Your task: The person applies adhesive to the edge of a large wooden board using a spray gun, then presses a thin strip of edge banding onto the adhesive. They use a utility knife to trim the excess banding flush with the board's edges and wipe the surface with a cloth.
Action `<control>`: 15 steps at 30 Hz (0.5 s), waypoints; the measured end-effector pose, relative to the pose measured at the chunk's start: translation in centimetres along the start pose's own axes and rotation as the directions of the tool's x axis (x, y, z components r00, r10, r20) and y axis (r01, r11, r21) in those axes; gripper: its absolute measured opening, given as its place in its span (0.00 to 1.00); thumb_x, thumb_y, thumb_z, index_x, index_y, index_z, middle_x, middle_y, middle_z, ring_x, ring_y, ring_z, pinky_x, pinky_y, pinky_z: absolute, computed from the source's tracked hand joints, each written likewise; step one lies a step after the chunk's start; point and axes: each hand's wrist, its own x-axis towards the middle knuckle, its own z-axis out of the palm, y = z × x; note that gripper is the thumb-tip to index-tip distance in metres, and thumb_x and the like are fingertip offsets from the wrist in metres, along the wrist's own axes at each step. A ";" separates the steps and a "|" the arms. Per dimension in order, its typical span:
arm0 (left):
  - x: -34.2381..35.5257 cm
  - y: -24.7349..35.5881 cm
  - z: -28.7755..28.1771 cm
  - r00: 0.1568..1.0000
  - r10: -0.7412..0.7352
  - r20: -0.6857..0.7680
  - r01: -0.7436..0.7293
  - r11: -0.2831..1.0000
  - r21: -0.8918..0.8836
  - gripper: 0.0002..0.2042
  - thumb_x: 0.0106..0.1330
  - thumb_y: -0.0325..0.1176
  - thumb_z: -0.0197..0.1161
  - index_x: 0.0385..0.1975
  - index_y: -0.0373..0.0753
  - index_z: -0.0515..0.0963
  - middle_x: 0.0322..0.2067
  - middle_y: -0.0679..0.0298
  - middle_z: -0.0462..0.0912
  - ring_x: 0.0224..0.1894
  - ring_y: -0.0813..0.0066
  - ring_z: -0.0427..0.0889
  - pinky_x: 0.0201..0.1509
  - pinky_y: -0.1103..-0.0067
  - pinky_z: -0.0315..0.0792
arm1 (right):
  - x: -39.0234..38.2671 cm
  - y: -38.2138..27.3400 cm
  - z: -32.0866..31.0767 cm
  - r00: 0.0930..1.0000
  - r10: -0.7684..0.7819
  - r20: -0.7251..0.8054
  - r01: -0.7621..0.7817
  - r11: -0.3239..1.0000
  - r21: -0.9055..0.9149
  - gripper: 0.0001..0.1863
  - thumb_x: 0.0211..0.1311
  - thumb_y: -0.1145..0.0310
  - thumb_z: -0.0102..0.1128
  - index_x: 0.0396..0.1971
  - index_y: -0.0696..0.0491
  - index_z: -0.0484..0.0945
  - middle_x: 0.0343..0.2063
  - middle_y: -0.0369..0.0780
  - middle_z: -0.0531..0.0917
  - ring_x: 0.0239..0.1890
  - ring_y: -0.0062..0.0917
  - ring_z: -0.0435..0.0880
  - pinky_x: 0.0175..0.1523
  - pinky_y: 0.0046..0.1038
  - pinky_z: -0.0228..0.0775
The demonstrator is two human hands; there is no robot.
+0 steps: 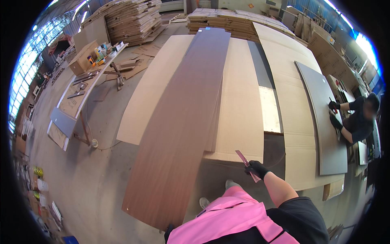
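The long brown wood-grain panel (174,118) runs from top centre to the lower left of centre, its near end jutting well past the tan cardboard sheeting (240,118) beneath it. That overhang calls for support from below and a level carry; letting the end sag would likely press the panel's face against the sheeting's edge. A second brown panel (215,118) shows as a narrow band along its right side, so lifting is probably kinder to both surfaces than dragging one over the other.

At the right of the frame, a grey panel (323,118) lies before a co-worker (361,118), apart from the brown one; any sideways swing is best kept short of that side.

Smaller is the flat reddish strip (242,157), just right of bottom centre. The right hand (256,168), black-gloved, is closed around it, clear of the panel; its ends should stay off the wood-grain face, where they might scratch.

The left hand (169,228), at the bottom edge, meets the panel's near end. Little of it shows, so I cannot tell whether its fingers grip; a firm underhand hold would serve best.
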 end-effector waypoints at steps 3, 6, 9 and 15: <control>0.2 1.8 1.3 0.992 0.095 -0.085 -0.066 0.953 0.295 0.29 0.62 0.48 0.60 0.57 0.36 0.63 0.51 0.49 0.69 0.51 0.54 0.72 0.51 0.65 0.70 | 4.4 -4.5 -1.2 1.000 0.017 0.012 -0.019 0.976 0.218 0.12 0.52 0.73 0.61 0.38 0.58 0.73 0.22 0.39 0.77 0.22 0.23 0.77 0.29 0.25 0.71; 0.6 4.1 3.3 0.966 0.213 -0.148 -0.097 0.825 0.557 0.31 0.61 0.49 0.61 0.58 0.35 0.62 0.53 0.48 0.68 0.53 0.53 0.71 0.53 0.64 0.69 | 10.3 -8.8 -3.3 1.000 -0.014 -0.002 0.014 0.932 0.361 0.13 0.57 0.70 0.61 0.40 0.57 0.73 0.21 0.39 0.77 0.21 0.22 0.77 0.27 0.24 0.70; 0.6 6.4 5.1 0.931 0.317 -0.182 -0.079 0.660 0.748 0.33 0.60 0.50 0.61 0.59 0.34 0.62 0.54 0.46 0.67 0.55 0.51 0.70 0.56 0.63 0.67 | 17.1 -13.2 -7.3 1.000 -0.024 -0.004 0.024 0.967 0.253 0.17 0.63 0.56 0.56 0.40 0.55 0.74 0.21 0.40 0.78 0.19 0.21 0.74 0.24 0.23 0.67; -2.4 11.3 7.9 0.810 0.587 -0.016 -0.159 0.247 0.956 0.37 0.58 0.52 0.62 0.61 0.32 0.60 0.58 0.43 0.65 0.59 0.48 0.67 0.60 0.61 0.64 | 32.3 -21.3 -17.1 0.982 -0.154 -0.110 0.160 0.986 0.049 0.20 0.65 0.51 0.49 0.38 0.55 0.73 0.19 0.41 0.78 0.16 0.23 0.73 0.21 0.26 0.65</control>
